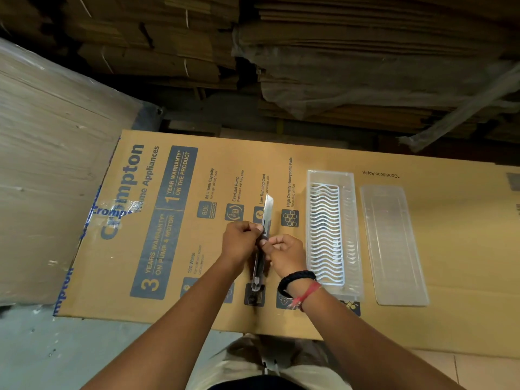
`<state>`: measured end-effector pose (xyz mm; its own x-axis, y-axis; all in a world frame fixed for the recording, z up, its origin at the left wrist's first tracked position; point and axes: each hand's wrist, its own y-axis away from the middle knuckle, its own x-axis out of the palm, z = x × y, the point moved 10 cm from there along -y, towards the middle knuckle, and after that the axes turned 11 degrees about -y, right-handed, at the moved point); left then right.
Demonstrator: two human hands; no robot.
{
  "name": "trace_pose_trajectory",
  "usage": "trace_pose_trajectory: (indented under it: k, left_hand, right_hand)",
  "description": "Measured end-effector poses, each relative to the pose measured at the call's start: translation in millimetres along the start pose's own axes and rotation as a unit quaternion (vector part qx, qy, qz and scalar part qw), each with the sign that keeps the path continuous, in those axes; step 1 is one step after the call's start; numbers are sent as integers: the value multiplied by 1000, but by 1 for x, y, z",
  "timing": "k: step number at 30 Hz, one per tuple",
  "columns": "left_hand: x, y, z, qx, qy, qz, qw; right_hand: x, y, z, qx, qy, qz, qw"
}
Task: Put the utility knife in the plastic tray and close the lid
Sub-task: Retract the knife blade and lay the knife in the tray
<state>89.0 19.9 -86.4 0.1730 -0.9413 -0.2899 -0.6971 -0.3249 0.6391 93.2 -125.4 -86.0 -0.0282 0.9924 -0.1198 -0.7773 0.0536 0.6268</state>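
Note:
A long metal utility knife (267, 210) lies lengthwise on the cardboard box, its blade extended and pointing away from me. My left hand (239, 241) pinches the knife body from the left, near the slider. From the right, my right hand (284, 253) grips the same stretch of the handle. The clear plastic tray (355, 237), with a white wavy grid insert inside, stands open just to the right of my hands. Its clear lid (392, 246) lies flat on the box to the right of the tray, apart from it.
The work surface is a large flat printed cardboard box (168, 277). Stacks of flattened cardboard rise behind it, and a plastic-wrapped stack (50, 170) stands on the left. Grey floor shows at the lower left.

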Motion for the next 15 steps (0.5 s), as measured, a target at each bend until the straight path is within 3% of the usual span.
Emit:
trace_pose_trajectory:
  k: [9, 15]
  left_hand:
    - [10, 16, -73, 43, 40, -32, 998]
    - [34, 21, -88, 51, 34, -29, 998]
  right_hand:
    - [-31, 14, 53, -41, -112, 38, 992]
    - [-62, 25, 54, -45, -123, 56, 990]
